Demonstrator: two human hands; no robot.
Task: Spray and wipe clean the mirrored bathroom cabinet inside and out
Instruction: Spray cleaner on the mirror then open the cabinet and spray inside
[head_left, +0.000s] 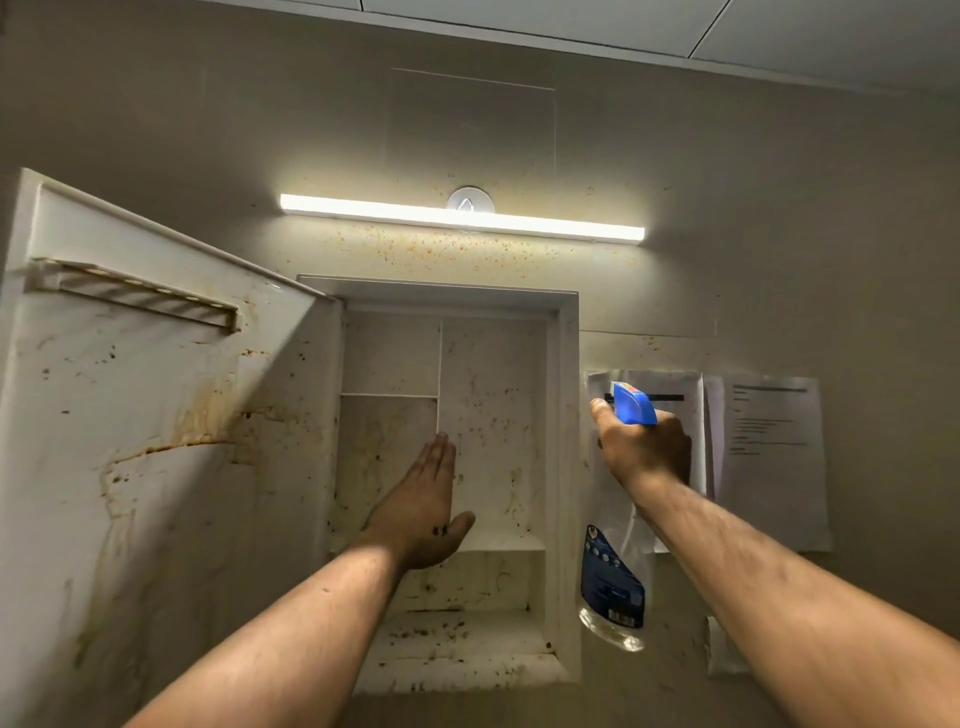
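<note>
Forearms (291, 639), bare, reach up from the btm edge. L hand (421, 512) is flat, fingers straight and together, thumb spread, held in front of the cabinet recess; can't tell if it touches the back panel. R hand (644, 447) grips the spray bottle (615, 587) at the neck under its blue plastic trigger head; clear body w/ dark blue label hangs just right of the frame.

Cabinet (563, 467): white, rectangular, set into the beige wall (208, 130), thin shelves and a vertical divider inside. Surfaces dull, w/ brown specks and smears, heaviest on the btm ledge. Door (130, 441) stands open at left, inner face showing orange-brown drip streaks and a slotted rail (135, 293) near the top.

Lit tube light (462, 218) above; printed paper sheets (774, 457) on the wall at right.
</note>
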